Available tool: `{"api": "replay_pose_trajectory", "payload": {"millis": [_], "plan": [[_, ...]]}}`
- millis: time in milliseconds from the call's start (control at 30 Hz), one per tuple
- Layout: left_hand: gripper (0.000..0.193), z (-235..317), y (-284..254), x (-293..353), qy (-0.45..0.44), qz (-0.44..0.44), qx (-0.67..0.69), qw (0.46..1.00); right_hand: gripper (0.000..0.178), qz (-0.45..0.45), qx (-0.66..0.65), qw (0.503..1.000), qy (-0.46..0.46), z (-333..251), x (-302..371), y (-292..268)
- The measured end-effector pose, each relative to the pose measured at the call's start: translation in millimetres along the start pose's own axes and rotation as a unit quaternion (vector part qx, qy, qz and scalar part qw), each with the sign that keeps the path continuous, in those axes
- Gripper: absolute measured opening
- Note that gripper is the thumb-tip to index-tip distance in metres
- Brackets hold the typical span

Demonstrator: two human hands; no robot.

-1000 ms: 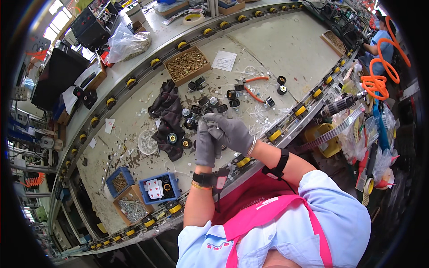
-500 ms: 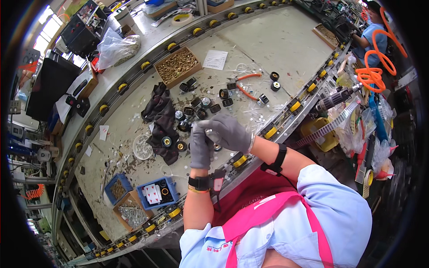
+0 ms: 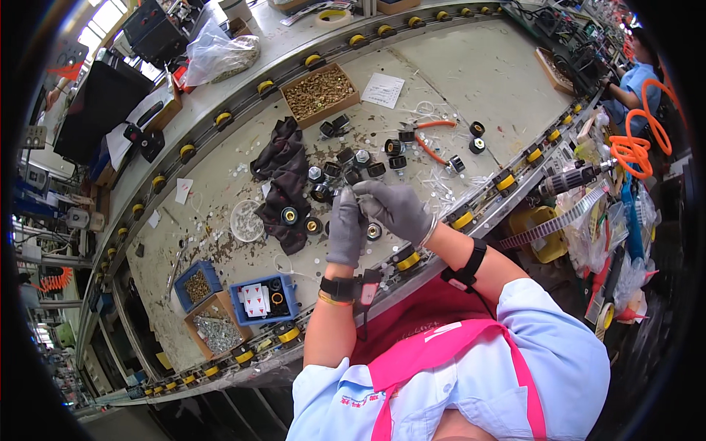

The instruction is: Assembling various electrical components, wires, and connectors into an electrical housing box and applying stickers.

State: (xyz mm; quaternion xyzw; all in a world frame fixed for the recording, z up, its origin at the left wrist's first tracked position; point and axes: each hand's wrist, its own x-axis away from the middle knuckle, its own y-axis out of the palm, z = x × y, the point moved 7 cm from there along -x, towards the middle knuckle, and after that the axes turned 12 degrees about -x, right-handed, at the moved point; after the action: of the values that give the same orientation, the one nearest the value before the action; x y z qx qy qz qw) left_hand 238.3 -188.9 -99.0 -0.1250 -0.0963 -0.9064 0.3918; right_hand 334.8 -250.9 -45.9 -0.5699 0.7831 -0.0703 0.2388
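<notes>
Both of my hands wear grey gloves and meet in front of me above the worktable. My left hand [image 3: 346, 234] points upward with thumb and fingers pinched. From the right, my right hand [image 3: 397, 211] brings its pinched fingertips against the left ones. Whatever is between them is too small or hidden to make out. Just beyond the fingertips lies a cluster of black round fittings with metal nuts [image 3: 361, 158]. A fitting with a brass centre [image 3: 312, 225] sits left of my left hand, and another fitting [image 3: 373, 231] shows between my wrists.
A dark cloth [image 3: 283, 184] lies left of the fittings, beside a clear round lid [image 3: 246, 220]. Farther off stand a box of brass parts [image 3: 321, 121] and orange-handled pliers [image 3: 434, 151]. Blue bins [image 3: 296, 300] are at the near left. A power screwdriver [image 3: 566, 181] hangs right. Another person [image 3: 634, 88] works far right.
My right hand has drawn back a little from over the left fingertips, so a gap shows between the palms. The whole view has shifted slightly, moving the table contents rightward in the picture.
</notes>
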Motion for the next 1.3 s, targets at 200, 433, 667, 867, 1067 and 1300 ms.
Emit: {"api": "replay_pose_trajectory", "payload": {"millis": [200,433,667,867,1067,1300], "plan": [[0.044,-2.6,0.6,2.7,-0.073,0.029,-0.007,0.997,0.048,0.044,-0.091,0.995,-0.004,-8.6,6.1,-12.1],[0.042,1.9,-3.7,-1.7,0.08,0.067,-0.123,0.987,0.037,0.01,-0.002,0.977,-0.213,-22.9,9.0,-10.8],[0.042,-4.8,-12.2,-3.2,0.0,0.046,-0.06,0.997,0.038,0.04,-0.05,0.997,-0.053,-18.2,3.2,-13.6],[0.041,-10.1,-6.7,-8.9,0.011,0.031,-0.019,0.999,0.053,0.053,-0.006,0.986,-0.161,-16.3,5.9,-5.3],[0.042,-7.1,-5.8,-7.3,0.015,0.036,-0.037,0.999,0.05,0.007,-0.078,0.996,-0.04,1.6,3.9,3.6],[0.041,-3.1,-13.1,-4.5,0.002,0.056,-0.056,0.997,0.038,0.0,-0.05,0.998,0.028,-4.6,5.1,-1.8]]}}
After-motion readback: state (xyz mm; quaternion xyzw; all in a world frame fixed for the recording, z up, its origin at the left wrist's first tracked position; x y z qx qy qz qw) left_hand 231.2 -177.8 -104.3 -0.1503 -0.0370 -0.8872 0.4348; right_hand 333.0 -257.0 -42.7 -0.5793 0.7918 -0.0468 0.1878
